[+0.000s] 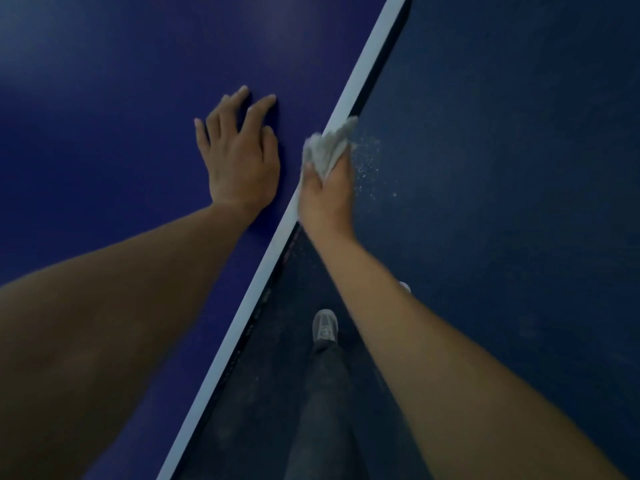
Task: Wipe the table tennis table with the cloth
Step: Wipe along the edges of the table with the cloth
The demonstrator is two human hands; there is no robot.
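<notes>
White cloth (329, 147), bunched in the gripping right hand (327, 199) at the right edge of the blue desk (104, 98); left hand (239, 157) flat, fingers spread, alongside; risk: cloth overshoots the rim, scattering dust (370, 157) onto the floor (502, 202).

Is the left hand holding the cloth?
No, the left hand lies flat and bare on the blue table, while the right hand grips the white cloth at the table's edge.
</notes>
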